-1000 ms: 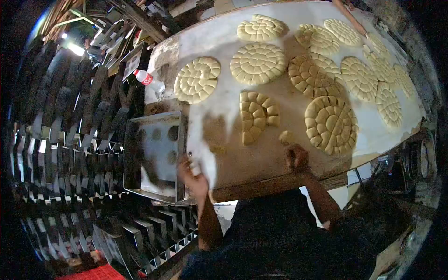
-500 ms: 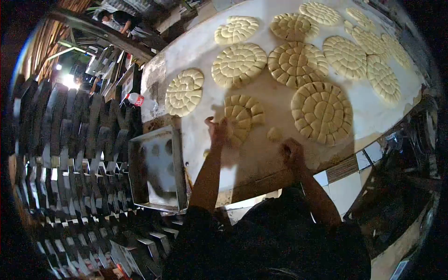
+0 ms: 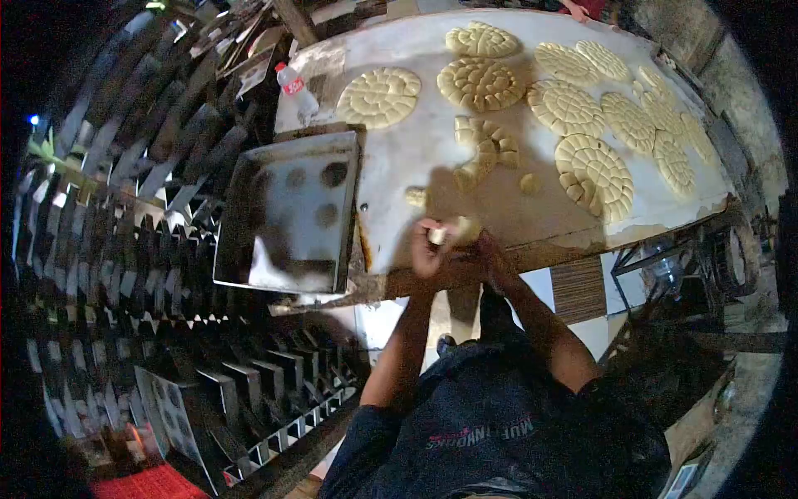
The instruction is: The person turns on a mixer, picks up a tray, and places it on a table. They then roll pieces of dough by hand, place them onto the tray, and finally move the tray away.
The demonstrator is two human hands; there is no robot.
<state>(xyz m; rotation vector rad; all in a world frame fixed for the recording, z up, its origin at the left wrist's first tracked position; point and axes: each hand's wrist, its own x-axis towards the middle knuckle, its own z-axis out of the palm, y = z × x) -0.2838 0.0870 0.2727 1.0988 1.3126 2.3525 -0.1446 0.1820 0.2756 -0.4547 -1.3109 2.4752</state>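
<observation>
One small dough piece [image 3: 436, 237] pinched in left hand [image 3: 429, 252], above near edge of surface [image 3: 399, 162]. Right hand [image 3: 492, 256] just beside, blurred; cannot tell whether gripping. Keep pinch light, avoid squashing; stay clear of partial cut dough wheel [image 3: 501, 153] beyond.

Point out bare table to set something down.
White tabletop between the grey rectangular metal tray and broken pale dough disc; also shadowed tabletop between the right hand and small beige dough ball. Crowded: right end, pale scored dough discs packed close.
</observation>
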